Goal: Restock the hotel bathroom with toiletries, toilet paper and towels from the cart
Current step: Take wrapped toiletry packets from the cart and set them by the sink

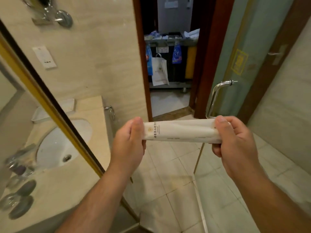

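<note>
Grip: left hand [129, 142] pinched the left end of the packet [180, 132], thumb on the near face and fingers behind; right hand [235, 145] closed round the right end, thumb on top and fingers curled under; both grips narrow, each holding only the packet.

Location: packet held in the air above the floor [168, 174], to the right of the desk [90, 105] and clear of its front edge; it touched nothing but the two hands; the cart [168, 41] stood well apart, beyond the doorway.

Risks (judgement):
- wrapper looked thin and was drawn taut between the hands; pulling outward could tear it or split a seam;
- support came from the ends only; if one hand let go, the free end would swing down and the packet could slip to the tiles;
- the basin [55, 148] was sunk into the desk; a packet set too near its rim could slide in and get wet;
- the glass door [235, 47] and its handle [217, 96] stood just beyond the right hand; a wide turn could knock against them.

Orientation: long axis ran left to right across the view, close to level, right end slightly lower; printed emblem end pointed toward the left hand, plain end toward the right; broad face turned to the camera; contents could not be told.
</note>
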